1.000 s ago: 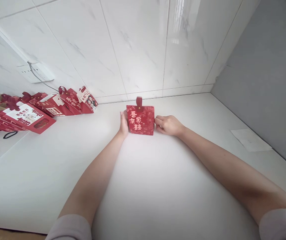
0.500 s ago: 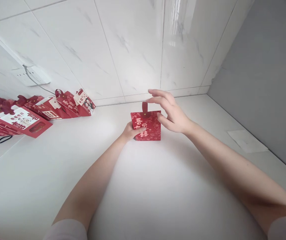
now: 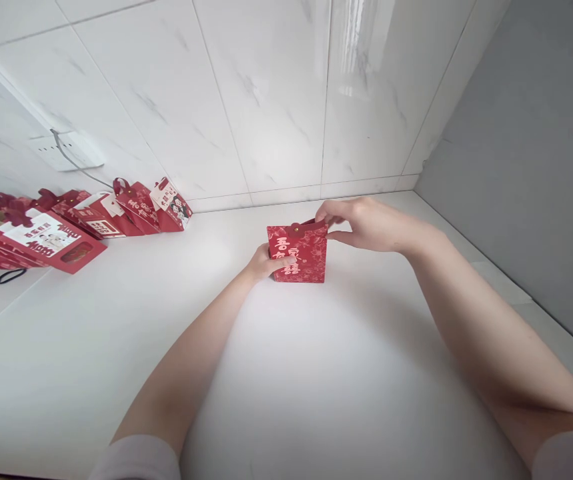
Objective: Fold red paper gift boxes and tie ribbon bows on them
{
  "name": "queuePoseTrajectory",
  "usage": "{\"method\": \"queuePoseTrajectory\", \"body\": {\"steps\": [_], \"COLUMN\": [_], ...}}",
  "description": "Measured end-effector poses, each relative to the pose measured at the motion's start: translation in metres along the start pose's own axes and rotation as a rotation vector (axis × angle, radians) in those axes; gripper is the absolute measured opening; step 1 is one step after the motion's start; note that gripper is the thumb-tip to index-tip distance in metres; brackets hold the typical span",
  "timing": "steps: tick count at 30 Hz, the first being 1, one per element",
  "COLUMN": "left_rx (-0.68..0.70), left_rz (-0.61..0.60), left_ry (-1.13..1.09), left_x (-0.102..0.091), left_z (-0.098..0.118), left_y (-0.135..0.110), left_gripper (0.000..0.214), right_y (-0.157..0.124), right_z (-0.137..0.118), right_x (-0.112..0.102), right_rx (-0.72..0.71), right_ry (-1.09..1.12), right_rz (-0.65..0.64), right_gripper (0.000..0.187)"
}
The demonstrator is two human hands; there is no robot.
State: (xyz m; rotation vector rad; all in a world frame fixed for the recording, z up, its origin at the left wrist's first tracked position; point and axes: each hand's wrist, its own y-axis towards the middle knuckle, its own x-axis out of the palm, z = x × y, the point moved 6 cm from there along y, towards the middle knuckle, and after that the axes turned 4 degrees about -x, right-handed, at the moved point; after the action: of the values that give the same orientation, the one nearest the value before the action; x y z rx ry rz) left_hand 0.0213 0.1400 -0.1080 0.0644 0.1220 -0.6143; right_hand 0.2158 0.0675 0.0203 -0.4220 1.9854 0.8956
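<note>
A small red gift box [image 3: 311,257] with pale lettering and a flower pattern stands upright on the white tabletop. My left hand [image 3: 261,264] grips its left side, thumb across the front and the other fingers mostly hidden behind. At the top, a dark red strap [image 3: 309,229], fastened by a small gold stud, lies bent over to the right. My right hand [image 3: 361,223] is at the upper right corner, its curled fingertips pinching the strap's end. The thumb is near the box's right edge.
Several red gift boxes [image 3: 139,208] with handles stand in a row at the left by the tiled wall [image 3: 276,100]. A wall socket [image 3: 69,151] with a grey cable is above them. A grey panel [image 3: 526,147] borders the table on the right.
My right hand has come down and rightward, its fingers curling in. The strap, upright before, is now folded to the right. My left hand keeps its grip; the box has shifted slightly right.
</note>
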Motion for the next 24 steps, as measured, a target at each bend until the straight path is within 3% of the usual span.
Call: {"method": "queuePoseTrajectory", "body": {"steps": [5,14,16,20,24], "left_rx": [-0.028,-0.034,-0.018,0.104,0.301], "left_rz": [-0.04,-0.068,-0.029,0.11,0.114], "left_ry": [-0.009,-0.038,-0.064,-0.056,0.089], "left_x": [0.002,0.003,0.003,-0.001,0.005], "left_z": [-0.002,-0.004,-0.005,0.004,0.032], "left_y": [0.001,0.003,0.003,0.001,-0.004], "left_gripper": [0.047,0.047,0.051,0.059,0.067], "right_y": [-0.003,-0.004,-0.003,0.001,0.004], "right_z": [0.006,0.004,0.0,-0.01,-0.018], "right_x": [-0.001,-0.002,-0.003,-0.005,-0.001], "right_rx": [0.124,0.118,0.078,-0.042,-0.094], "right_ry": [0.229,0.177,0.159,0.069,0.081], "right_rz": [-0.019,-0.049,-0.05,0.002,0.011], "right_gripper": [0.018,0.011,0.015,0.025,0.022]}}
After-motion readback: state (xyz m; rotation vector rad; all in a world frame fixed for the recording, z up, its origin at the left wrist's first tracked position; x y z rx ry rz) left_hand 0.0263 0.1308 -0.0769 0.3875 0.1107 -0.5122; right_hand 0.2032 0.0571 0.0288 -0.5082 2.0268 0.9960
